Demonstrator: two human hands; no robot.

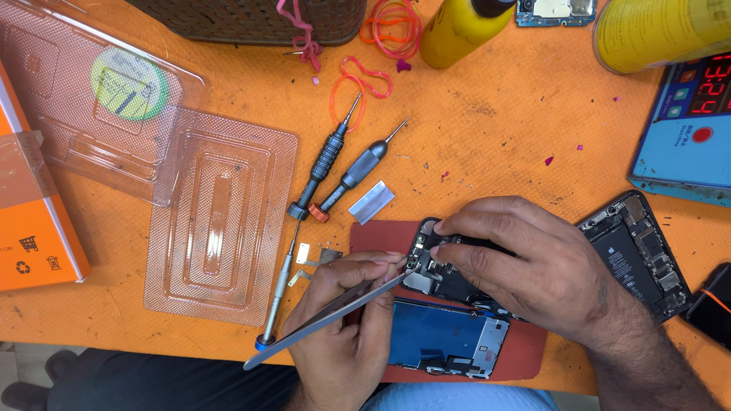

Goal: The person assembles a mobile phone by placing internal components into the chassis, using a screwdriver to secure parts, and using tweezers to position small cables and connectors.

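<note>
The left hand (346, 320) pinches steel tweezers (327, 321), their tips touching the opened phone body (442, 275) on the red mat (381, 236). The right hand (533, 266) presses curled fingers on that phone, beside a detached blue screen (438, 341) and three screwdrivers (327, 156).

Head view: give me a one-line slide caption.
Left hand works tweezers into an opened phone steadied by the right hand on a red mat, screwdrivers nearby.

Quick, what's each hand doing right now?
Left hand: closed, pinching metal tweezers with tips at the opened phone.
Right hand: fingers curled down, holding that phone steady.
</note>
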